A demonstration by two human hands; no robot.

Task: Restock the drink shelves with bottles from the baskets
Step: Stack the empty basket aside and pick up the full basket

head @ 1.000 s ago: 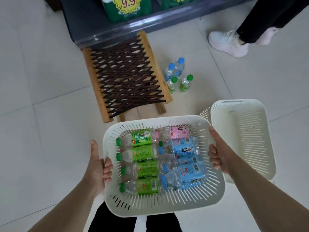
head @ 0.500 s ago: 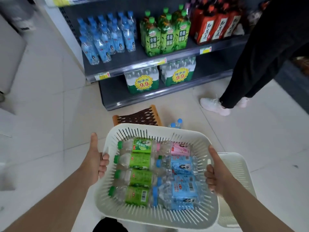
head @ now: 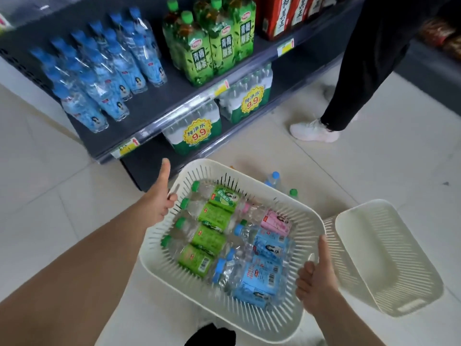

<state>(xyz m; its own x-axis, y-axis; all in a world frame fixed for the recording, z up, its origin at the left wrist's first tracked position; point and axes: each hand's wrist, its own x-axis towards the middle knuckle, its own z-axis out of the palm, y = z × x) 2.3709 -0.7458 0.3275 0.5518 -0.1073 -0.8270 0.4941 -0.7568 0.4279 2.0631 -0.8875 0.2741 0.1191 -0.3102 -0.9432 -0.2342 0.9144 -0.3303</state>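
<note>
I hold a white slotted basket (head: 252, 320) in the air in front of me. My left hand (head: 159, 198) grips its left rim, thumb pointing up. My right hand (head: 315, 278) grips its right rim. Inside lie several green-label bottles (head: 212, 233), several blue-label bottles (head: 259, 275) and one pink-label bottle (head: 275, 222). Ahead stands the dark drink shelf (head: 174, 98), with blue-capped water bottles (head: 104, 78) on its left part and green tea bottles (head: 212, 43) beside them.
A second white basket (head: 389, 258) lies on the tiled floor at my right. Loose bottles (head: 273, 179) stand on the floor behind my basket. Shrink-wrapped water packs (head: 197, 132) fill the bottom shelf. A person in black trousers and a white shoe (head: 311, 131) stands at the shelf's right end.
My view has tilted up from the floor and stool to the shelves. The basket, still held by both hands, has risen and moved closer to the shelf, turned slightly.
</note>
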